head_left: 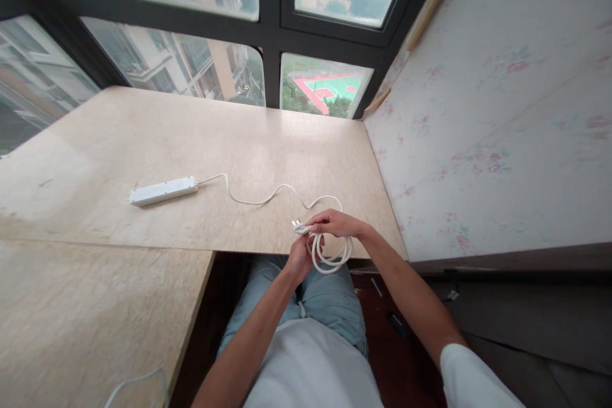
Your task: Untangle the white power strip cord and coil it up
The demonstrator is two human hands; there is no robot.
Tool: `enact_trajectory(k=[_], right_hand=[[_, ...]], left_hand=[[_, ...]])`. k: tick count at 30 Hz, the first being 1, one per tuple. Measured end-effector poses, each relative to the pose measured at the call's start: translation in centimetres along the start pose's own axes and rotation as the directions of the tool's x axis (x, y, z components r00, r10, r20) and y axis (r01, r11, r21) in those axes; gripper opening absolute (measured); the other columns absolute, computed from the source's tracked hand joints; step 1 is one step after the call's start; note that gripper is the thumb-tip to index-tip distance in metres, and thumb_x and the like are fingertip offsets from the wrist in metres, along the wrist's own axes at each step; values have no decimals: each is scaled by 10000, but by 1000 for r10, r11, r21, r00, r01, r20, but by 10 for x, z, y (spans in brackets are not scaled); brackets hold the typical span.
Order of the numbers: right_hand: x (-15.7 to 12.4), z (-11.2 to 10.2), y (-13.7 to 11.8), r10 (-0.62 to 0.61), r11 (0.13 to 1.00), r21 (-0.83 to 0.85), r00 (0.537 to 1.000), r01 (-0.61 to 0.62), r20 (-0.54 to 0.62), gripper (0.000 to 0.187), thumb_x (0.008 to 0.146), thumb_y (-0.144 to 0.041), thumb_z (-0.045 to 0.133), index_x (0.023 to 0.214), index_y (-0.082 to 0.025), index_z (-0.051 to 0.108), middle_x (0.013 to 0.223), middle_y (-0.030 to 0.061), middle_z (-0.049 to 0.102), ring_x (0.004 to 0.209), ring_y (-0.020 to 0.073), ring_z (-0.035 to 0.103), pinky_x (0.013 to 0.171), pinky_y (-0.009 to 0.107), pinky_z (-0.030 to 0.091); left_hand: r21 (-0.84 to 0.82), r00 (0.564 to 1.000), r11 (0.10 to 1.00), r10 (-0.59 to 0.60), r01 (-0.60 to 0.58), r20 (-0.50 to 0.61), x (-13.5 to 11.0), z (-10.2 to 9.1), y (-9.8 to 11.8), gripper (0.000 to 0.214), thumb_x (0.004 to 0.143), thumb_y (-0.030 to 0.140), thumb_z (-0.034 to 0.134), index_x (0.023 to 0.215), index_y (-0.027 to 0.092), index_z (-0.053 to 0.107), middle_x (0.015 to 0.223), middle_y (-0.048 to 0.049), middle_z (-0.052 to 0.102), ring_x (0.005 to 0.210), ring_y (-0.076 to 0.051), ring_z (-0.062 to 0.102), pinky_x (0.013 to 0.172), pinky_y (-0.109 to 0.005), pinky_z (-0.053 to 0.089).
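A white power strip [163, 190] lies on the beige stone counter [143, 140], and its white cable [261, 199] snakes right toward my hands. At the counter's front edge my left hand [300, 259] is closed round a coil of that cable [332, 259]. My right hand [335, 222] pinches the cable just behind the white plug [300, 227], whose prongs point left. Both hands hover just above my lap, over the counter's lip.
Dark-framed windows [268, 32] run along the back of the counter. A floral-papered wall [492, 115] closes the right side. A lower counter section [95, 319] sits at the left, with another white cable [138, 386] at its near edge.
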State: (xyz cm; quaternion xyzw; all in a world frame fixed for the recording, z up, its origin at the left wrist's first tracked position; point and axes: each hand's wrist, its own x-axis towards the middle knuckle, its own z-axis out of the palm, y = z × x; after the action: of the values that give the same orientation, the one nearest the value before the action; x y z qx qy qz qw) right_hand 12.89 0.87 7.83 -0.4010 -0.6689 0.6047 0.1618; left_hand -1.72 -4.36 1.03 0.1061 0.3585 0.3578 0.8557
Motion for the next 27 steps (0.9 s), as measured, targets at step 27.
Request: enact_trajectory(k=[27], right_hand=[[38, 12, -1, -146, 886, -436, 987, 158, 60, 112, 740, -273, 710, 783, -184, 760, 757, 25, 660, 705, 124, 581, 680, 223, 431]], left_hand=[[-307, 916, 927, -82, 215, 394, -8, -39, 13, 312, 908, 335, 483, 665, 146, 534, 524, 30, 345, 476, -83, 389, 754, -337, 458]])
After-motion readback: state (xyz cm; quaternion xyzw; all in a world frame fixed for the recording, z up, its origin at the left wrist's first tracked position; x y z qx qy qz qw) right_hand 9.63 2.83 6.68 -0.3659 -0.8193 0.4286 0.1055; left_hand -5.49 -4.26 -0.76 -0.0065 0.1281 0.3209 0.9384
